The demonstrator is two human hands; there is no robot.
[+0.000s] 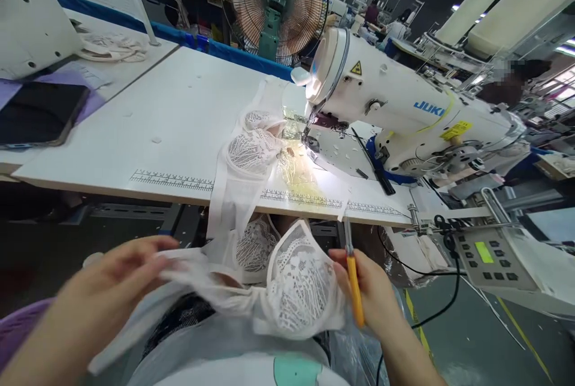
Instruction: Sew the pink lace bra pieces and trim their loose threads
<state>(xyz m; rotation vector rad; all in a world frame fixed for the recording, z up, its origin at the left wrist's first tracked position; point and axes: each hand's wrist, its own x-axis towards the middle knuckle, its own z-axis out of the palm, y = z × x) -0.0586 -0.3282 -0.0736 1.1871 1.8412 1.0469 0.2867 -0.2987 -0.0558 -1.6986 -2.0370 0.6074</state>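
Note:
A white lace bra (296,284) lies across my lap, below the table edge. My left hand (108,290) pinches its strap end on the left, fingers closed on the fabric. My right hand (368,296) grips an orange-handled thread snipper (353,272) and touches the bra's right cup. A chain of joined white lace bras (251,152) runs up from my lap over the table edge toward the needle of the white JUKI sewing machine (404,110).
The white sewing table (171,116) has ruler markings along its front edge. A control panel (489,257) hangs at the right. A standing fan (274,5) is behind the table. A dark tablet (36,113) lies at left. Other workers sit far back.

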